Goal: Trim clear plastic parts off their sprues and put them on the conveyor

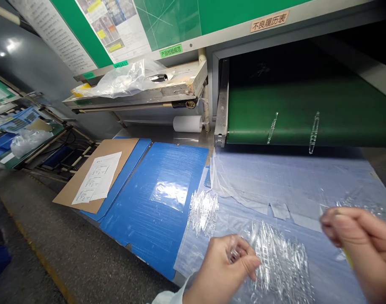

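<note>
My left hand [227,268] is closed, fingers curled round small clear plastic pieces [234,254]. It hovers at the left edge of a large heap of slim, clear plastic parts [278,261]. A smaller bunch of similar parts [204,211] lies farther left. My right hand [359,240] is closed in a pinch at the right. Something thin and clear shows faintly above its fingertips, and a yellow strip [348,256] peeks out below the hand. Its fingers hide most of what they hold. More clear parts [367,204] lie behind this hand.
Two clear parts rest on the green conveyor belt [294,105], one overhanging its front edge. Bluish sheeting [243,177] covers the surface below. A blue board [139,219] with a clear bag [172,190] lies left, beside cardboard [117,169] and paper [99,177]. A shelf [180,84] stands behind.
</note>
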A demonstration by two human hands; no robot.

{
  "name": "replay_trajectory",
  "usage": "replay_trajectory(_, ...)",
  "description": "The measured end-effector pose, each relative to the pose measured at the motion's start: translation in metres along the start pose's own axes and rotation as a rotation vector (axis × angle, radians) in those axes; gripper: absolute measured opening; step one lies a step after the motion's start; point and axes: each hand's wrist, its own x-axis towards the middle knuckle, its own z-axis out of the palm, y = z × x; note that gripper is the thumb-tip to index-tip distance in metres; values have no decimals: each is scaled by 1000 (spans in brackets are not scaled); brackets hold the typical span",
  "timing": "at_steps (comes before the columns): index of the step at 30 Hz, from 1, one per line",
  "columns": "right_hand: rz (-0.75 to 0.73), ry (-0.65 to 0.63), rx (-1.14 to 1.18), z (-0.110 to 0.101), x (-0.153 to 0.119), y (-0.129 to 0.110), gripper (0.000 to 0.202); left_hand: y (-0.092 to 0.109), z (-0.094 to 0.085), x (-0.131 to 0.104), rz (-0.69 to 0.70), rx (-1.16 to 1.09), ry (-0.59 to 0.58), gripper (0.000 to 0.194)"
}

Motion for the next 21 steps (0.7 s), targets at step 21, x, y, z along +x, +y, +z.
replay_trajectory(21,273,-535,-335,10,-6,31,42,-29,2,32,-102,-595,-156,29)
